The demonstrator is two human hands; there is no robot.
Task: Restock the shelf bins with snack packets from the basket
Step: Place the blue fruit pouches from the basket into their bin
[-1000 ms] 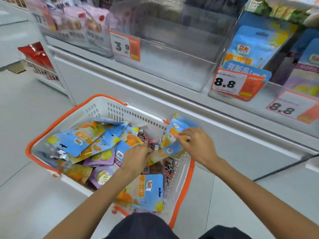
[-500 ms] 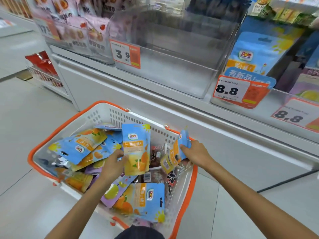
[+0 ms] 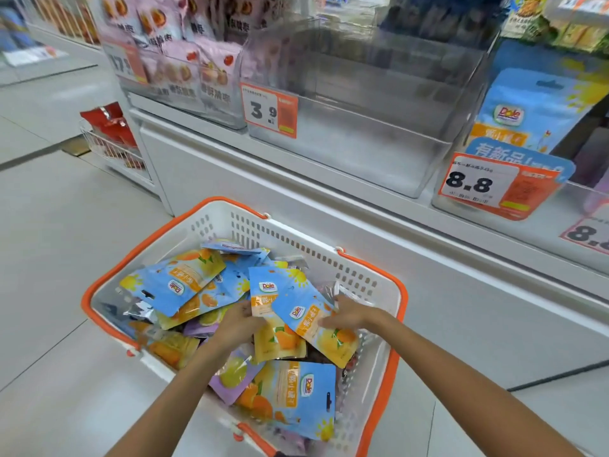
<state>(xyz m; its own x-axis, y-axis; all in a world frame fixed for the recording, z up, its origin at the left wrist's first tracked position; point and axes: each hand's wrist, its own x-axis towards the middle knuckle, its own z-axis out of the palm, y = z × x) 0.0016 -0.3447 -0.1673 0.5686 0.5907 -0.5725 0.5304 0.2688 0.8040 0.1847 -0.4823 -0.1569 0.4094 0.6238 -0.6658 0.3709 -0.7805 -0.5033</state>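
The gathering step is in hand: blue packets are being collected over the basket before any are carried up to the shelf. An upright blue packet is grasped at its lower left edge by the left hand, and a second, tilted packet is pinched along its right edge by the right hand; the two overlap between the hands. How many packets are stacked in the right hand cannot quite be told. More flat, glossy pouches, blue and purple with printed fruit, are heaped loosely below and left of the hands inside the white perforated plastic basket with its orange rim. Above and beyond the hands an empty clear rigid bin is seen. Next, squaring the slippery pouches into one stack would be called for, then lifting them to the bin of matching blue packs up and right of the right hand.
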